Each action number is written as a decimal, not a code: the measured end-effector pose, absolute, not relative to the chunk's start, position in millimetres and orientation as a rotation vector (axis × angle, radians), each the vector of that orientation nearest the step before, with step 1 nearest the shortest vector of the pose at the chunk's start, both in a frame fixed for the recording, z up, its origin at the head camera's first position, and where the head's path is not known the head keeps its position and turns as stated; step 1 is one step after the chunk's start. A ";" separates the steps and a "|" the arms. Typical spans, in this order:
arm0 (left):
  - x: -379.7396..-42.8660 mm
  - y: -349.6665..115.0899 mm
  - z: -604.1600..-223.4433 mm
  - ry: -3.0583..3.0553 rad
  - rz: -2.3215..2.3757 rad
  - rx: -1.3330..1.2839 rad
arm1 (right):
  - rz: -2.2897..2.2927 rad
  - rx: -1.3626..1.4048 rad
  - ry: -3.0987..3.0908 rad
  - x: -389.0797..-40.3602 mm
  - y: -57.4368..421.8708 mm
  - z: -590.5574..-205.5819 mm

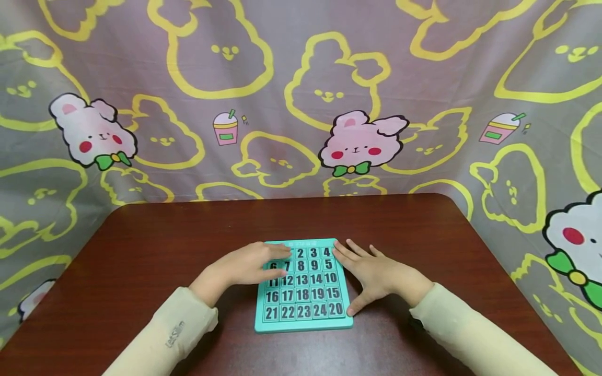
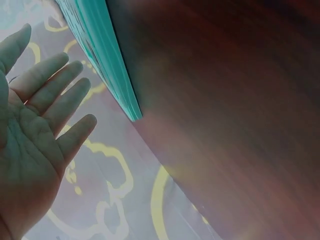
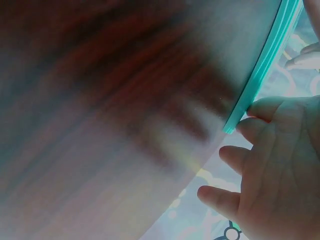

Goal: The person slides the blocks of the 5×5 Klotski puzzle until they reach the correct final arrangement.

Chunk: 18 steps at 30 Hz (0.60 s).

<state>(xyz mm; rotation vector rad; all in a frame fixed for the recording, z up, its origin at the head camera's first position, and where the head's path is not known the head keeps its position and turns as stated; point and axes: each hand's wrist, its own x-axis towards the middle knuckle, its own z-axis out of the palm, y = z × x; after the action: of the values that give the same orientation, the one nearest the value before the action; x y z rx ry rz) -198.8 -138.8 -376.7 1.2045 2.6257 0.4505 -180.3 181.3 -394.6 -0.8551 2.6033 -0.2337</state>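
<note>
A turquoise sliding number puzzle (image 1: 302, 295) lies flat on the table, its tiles bearing large black numbers. Over its upper left part hovers my left hand (image 1: 246, 263), fingers extended and hiding the top-left corner tile. The left wrist view shows that hand's palm (image 2: 35, 130) with spread fingers, apart from the puzzle's side (image 2: 110, 55). My right hand (image 1: 376, 274) is spread along the puzzle's right edge; its fingertips touch near the 4 and its thumb near the 20. In the right wrist view, fingers (image 3: 262, 107) meet the turquoise rim (image 3: 260, 75).
The dark brown wooden table (image 1: 178, 230) stretches around the puzzle. Behind and beside it hangs a grey-pink curtain (image 1: 277, 62) with yellow outlines and cartoon rabbits. Light sleeves (image 1: 164, 331) cover both forearms.
</note>
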 end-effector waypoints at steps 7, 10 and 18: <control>-202.4 -119.1 -379.0 2.604 0.406 1.203 | -0.227 -0.855 2.606 -179.9 180.4 -394.5; -202.7 -113.2 -379.5 2.593 0.387 1.191 | -0.223 -0.866 2.605 -180.3 180.1 -394.7; -204.9 -105.6 -383.0 2.583 0.346 1.189 | -0.218 -0.859 2.602 -180.9 181.2 -395.4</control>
<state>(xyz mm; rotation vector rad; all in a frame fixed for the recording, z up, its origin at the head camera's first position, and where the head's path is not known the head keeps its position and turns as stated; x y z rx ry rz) -204.9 -105.6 -383.0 1.1888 2.5834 0.3464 -180.9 181.2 -395.4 -0.8590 2.6017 -0.2177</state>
